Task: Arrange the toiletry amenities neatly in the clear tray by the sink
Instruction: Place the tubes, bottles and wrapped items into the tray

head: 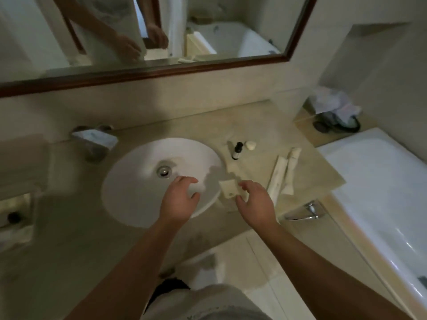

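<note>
A small cream packet (227, 187) lies on the counter at the right rim of the white sink (138, 181). My right hand (255, 203) is right beside it, fingers apart, fingertips touching or nearly touching its right edge. My left hand (179, 199) hovers over the sink's front, fingers spread, holding nothing. Further back stand a small dark-capped bottle (236, 150) and a cream round item (250, 145). Two long cream sachets (277, 175) (291, 172) lie side by side to the right. Another cream packet (234, 169) lies between the bottle and my right hand. The clear tray's outline is too faint to tell.
The beige counter (312, 162) ends at a white bathtub (381, 192) on the right, with a chrome tap (307, 211) below the counter edge. A wall-mounted soap dish (94, 138) sits left of the sink. A mirror (138, 31) runs along the back; a lined bin (335, 114) stands far right.
</note>
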Available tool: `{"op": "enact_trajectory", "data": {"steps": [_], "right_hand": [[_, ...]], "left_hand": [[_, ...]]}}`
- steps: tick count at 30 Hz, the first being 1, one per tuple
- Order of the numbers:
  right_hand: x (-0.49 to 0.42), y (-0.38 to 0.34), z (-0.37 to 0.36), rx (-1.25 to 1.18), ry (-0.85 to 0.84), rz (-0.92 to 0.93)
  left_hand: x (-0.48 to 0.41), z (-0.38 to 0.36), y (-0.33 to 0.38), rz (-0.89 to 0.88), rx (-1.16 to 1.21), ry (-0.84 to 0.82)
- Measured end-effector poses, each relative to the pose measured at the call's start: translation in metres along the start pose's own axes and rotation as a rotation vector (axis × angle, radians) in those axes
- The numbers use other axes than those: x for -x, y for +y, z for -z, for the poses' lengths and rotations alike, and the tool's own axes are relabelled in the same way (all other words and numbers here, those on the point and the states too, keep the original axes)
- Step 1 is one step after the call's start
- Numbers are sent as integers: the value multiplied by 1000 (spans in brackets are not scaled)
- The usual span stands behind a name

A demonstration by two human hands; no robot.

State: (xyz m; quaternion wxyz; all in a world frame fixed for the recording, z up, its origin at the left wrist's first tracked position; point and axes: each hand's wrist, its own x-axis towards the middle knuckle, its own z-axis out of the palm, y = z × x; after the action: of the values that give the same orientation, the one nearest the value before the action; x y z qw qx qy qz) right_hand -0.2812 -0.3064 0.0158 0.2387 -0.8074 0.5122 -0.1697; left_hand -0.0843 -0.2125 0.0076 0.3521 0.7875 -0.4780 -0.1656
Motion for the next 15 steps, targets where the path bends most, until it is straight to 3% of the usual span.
{"op": "enact_trajectory", "data": {"steps": [15], "right_hand": [[-131,102,26,-69,-64,-209]], "left_hand": [[-165,-118,78,146,141,-157]]}}
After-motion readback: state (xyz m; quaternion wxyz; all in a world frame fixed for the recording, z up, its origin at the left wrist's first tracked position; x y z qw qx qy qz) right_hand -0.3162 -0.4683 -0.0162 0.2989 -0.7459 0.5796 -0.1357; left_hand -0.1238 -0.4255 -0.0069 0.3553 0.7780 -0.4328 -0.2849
